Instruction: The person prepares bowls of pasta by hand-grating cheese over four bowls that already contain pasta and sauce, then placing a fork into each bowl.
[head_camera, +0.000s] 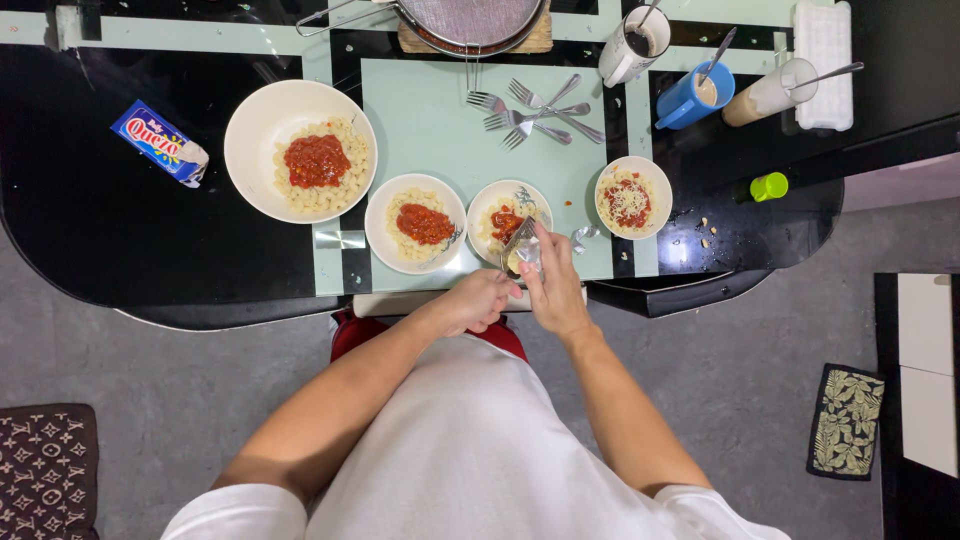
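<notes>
A: Hands first; where are they?

B: Centre of frame, just below the table edge; right hand (553, 290) grasps a small metal grater (520, 246) tilted over the third bowl (480, 205); left hand (483, 299) is curled into a fist just beside it, probably pinching a bit of cheese, but what it holds is hidden; cannot tell.

A: Bowls?

B: Four in a row across the middle; big white bowl (250, 135) at left with pasta and red sauce, no cheese visible; second bowl (381, 218) the same, sauce bare; third bowl under the grater, sauce on, cheese hard to make out; small bowl (655, 178) at right already has white shreds over the sauce.

A: So progress?

B: My read: one bowl topped, one being grated over, two left; sauce on all four.

A: Rest?

B: Forks (530, 112) piled upper centre on the pale green mat (420, 110); blue cheese box (160, 142) upper left; strainer (470, 22) at the top edge; blue mug (688, 100) and two cups with spoons upper right; small green lid (769, 186) right; crumbs near it.
</notes>
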